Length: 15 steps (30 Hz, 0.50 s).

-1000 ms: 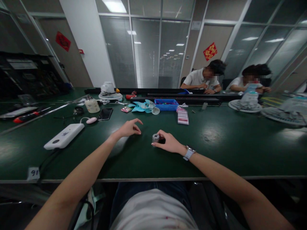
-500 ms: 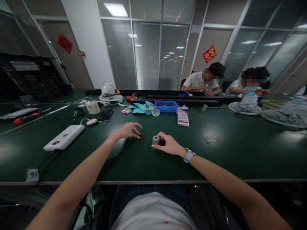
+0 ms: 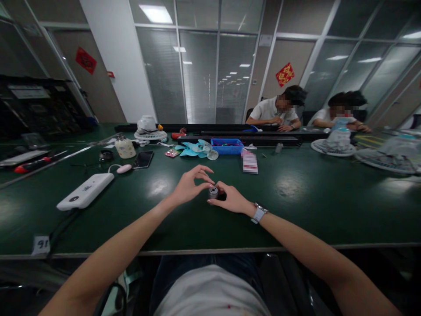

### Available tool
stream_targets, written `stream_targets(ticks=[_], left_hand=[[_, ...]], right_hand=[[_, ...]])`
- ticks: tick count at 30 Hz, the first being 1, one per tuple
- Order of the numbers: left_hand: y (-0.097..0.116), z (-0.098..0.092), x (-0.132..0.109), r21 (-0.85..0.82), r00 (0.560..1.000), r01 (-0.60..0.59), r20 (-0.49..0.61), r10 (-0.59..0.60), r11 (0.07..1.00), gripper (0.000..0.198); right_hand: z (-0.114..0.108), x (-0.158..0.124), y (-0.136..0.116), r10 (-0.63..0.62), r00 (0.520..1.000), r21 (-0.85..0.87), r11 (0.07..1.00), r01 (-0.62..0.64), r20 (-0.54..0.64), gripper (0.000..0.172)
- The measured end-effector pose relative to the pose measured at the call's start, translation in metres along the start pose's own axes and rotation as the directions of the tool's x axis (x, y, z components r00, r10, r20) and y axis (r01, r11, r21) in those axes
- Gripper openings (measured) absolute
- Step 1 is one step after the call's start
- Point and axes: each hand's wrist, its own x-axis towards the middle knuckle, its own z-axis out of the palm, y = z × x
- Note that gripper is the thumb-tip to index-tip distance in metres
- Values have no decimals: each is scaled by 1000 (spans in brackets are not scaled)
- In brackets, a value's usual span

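A small grey metal cylinder (image 3: 213,193) with dark holes in its top face stands upright on the green table (image 3: 315,215). My right hand (image 3: 231,197), with a watch at the wrist, grips it from the right between thumb and fingers. From the left, my left hand (image 3: 190,184) reaches over it with fingers apart. Its thumb tip is at the cylinder's top edge; whether it touches I cannot tell.
On the left lie a white power strip (image 3: 86,191), a phone (image 3: 143,159) and a patterned bottle (image 3: 125,147). Farther back are blue fan blades (image 3: 194,149), a blue tray (image 3: 226,149) and a pink-and-white packet (image 3: 250,162). Fan parts (image 3: 336,142) stand right; two people sit opposite.
My left hand has moved right, from beside the cylinder to over its top edge. My right hand keeps its grip in the same place. The view has shifted slightly.
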Motion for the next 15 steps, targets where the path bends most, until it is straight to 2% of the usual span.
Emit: stream_targets(ticks=[3, 9, 15], left_hand=[[2, 3, -1, 25, 1000, 4, 11, -4, 1000, 21], [4, 6, -2, 11, 997, 41, 61, -41, 999, 38], [6, 8, -2, 72, 997, 20, 70, -25, 997, 37]], right_hand=[[1, 0, 1, 1, 1000, 8, 1000, 0, -3, 37], [0, 0, 3, 4, 1000, -33, 999, -4, -6, 36], [1, 1, 3, -17, 1000, -7, 1000, 17, -7, 35]])
